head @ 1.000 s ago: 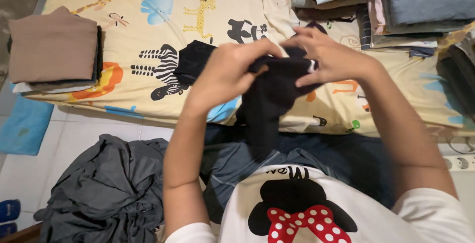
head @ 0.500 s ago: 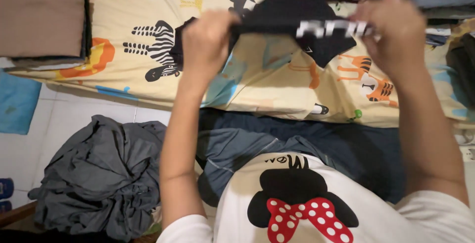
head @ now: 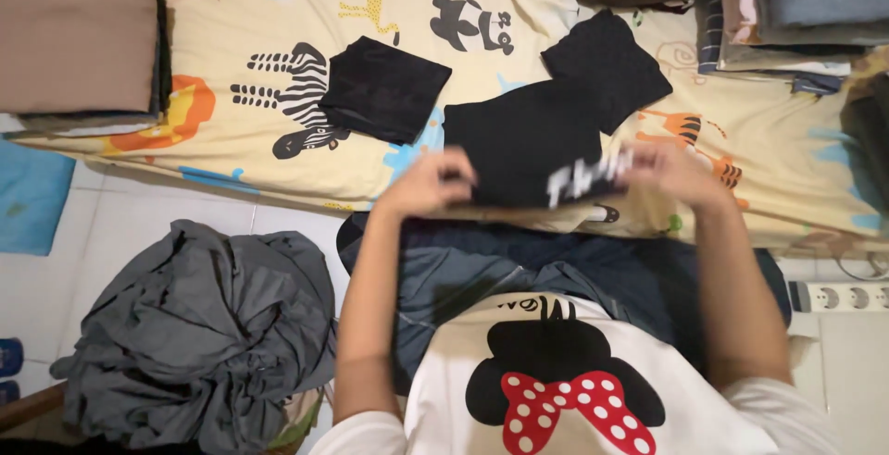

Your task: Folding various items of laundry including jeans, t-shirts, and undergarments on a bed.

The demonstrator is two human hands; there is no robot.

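Soft matt cloths on a printed cotton-like sheet

The black garment (head: 523, 140) looked matt, smooth knit cloth with a white printed band; the sheet (head: 278, 11) was thin printed fabric, slightly creased; the grey heap (head: 194, 335) was limp, faintly sheened cloth; the floor tiles (head: 167, 224) were glossy.

Head view. A bed (head: 278, 163) covered by a cream sheet printed with cartoon animals spans the upper frame. Folded clothing stacks (head: 79, 43) rest at its left and upper right corners. White floor tiles (head: 139, 224) lie below, with a blue mat (head: 32, 200) at left, a crumpled grey fabric heap (head: 194, 335), and a white power strip (head: 838, 296) at right.
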